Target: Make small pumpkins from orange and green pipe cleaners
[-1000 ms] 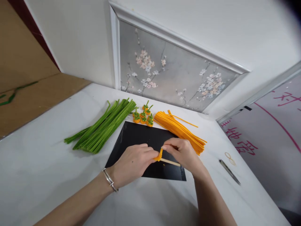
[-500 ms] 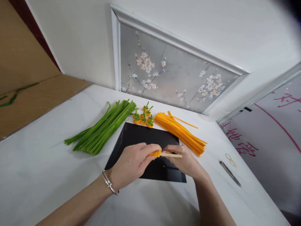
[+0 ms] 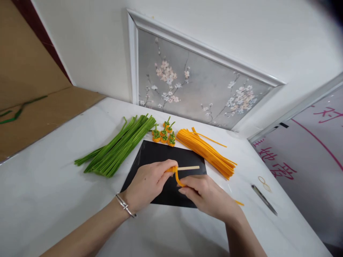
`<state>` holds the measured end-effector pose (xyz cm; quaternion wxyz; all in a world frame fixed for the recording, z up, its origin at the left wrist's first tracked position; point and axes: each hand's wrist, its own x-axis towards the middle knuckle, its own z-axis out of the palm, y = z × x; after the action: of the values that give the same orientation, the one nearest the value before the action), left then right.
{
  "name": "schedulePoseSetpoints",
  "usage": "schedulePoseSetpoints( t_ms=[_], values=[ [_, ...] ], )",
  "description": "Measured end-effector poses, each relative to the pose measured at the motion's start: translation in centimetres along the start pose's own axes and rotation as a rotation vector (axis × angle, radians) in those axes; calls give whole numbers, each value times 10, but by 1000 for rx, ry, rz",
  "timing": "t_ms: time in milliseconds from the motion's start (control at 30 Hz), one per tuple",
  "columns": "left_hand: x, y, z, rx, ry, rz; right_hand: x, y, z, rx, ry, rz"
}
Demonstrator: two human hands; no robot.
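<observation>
My left hand (image 3: 150, 180) is closed around one end of a thin pale wooden stick (image 3: 189, 167), which points to the right. An orange pipe cleaner (image 3: 177, 178) is wound on the stick at my left fingertips. Its loose length bends down into my right hand (image 3: 207, 194), whose thumb and fingers pinch it. The orange tail (image 3: 239, 202) shows again beyond the right wrist. Both hands are above a black mat (image 3: 168, 153) on the white table. How far the winding reaches inside my left fingers is hidden.
Green pipe cleaners (image 3: 119, 146) lie bundled at left, orange pipe cleaners (image 3: 206, 151) at right. Between them stand several small orange pieces with green tops (image 3: 164, 135). Scissors (image 3: 264, 198) lie far right. A framed flower picture (image 3: 198, 82) and a whiteboard (image 3: 308, 171) border the table.
My right hand has moved down and toward me from beside the stick, drawing the orange pipe cleaner into a downward bend. My left hand and the stick have shifted slightly left and up.
</observation>
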<state>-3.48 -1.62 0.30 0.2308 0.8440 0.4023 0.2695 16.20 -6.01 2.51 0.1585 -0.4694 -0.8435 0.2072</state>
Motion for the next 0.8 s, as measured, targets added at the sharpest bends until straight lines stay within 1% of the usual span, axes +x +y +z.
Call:
schedulePoseSetpoints(
  t_ms=[100,200,333,400,533,667,800],
  values=[
    [0,-2,2,90,-2,40,-5,-7,-3,-73,1,-10],
    [0,-3,4,148,-35,70,-7,-8,-6,-114,76,-21],
    [0,-5,6,86,-49,136,-8,-5,-10,-122,216,-41],
    [1,-5,5,30,-51,116,-9,-4,-12,-124,238,-37],
    [2,-3,3,-114,-73,23,-13,-5,-19,-147,175,-48],
    [3,-3,1,-293,-141,-88,-17,-6,-22,-234,99,-32],
    [5,-4,2,-403,-182,-107,-18,-8,-22,-305,30,-32]
  ],
)
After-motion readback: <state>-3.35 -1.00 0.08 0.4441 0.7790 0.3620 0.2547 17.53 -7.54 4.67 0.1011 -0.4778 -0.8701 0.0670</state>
